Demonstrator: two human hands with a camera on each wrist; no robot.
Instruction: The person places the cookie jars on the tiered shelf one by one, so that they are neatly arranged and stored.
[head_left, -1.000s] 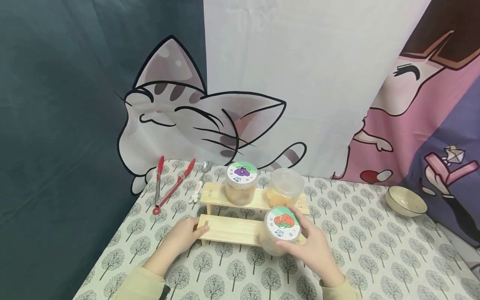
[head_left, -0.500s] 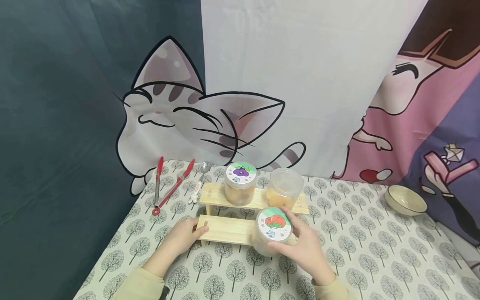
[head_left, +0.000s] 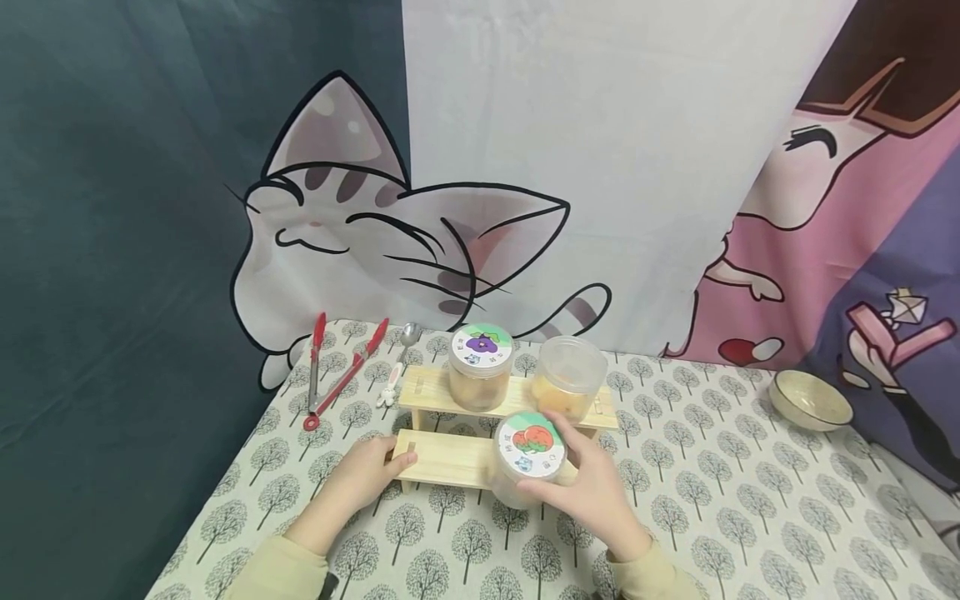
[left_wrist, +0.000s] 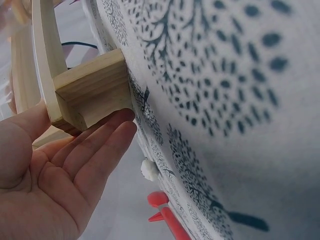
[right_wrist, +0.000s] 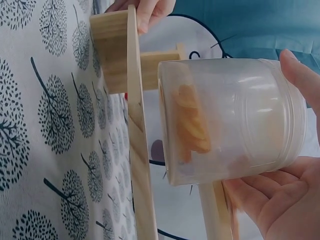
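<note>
My right hand [head_left: 592, 486] holds a clear plastic jar [head_left: 513, 492] round its upper part; its lid has a tomato picture. In the right wrist view the jar [right_wrist: 225, 120] has orange pieces near its base, and a narrow gap shows between base and lower shelf. My left hand [head_left: 371, 468] grips the left end of the two-tier wooden rack [head_left: 442, 460]. In the left wrist view the fingers of that hand [left_wrist: 75, 170] reach beneath the shelf beside its leg, thumb at the board's edge.
On the upper tier stand a lidded jar [head_left: 481, 379] with a purple picture and a jar [head_left: 572, 375] with yellow-orange contents. Left of the rack lie red-tipped tongs [head_left: 348, 379] and a spoon [head_left: 399, 367] with a rabbit handle. A bowl [head_left: 810, 402] sits far right.
My right hand has carried the tomato-lidded jar leftward along the lower shelf. My left hand keeps its grip on the rack's left end.
</note>
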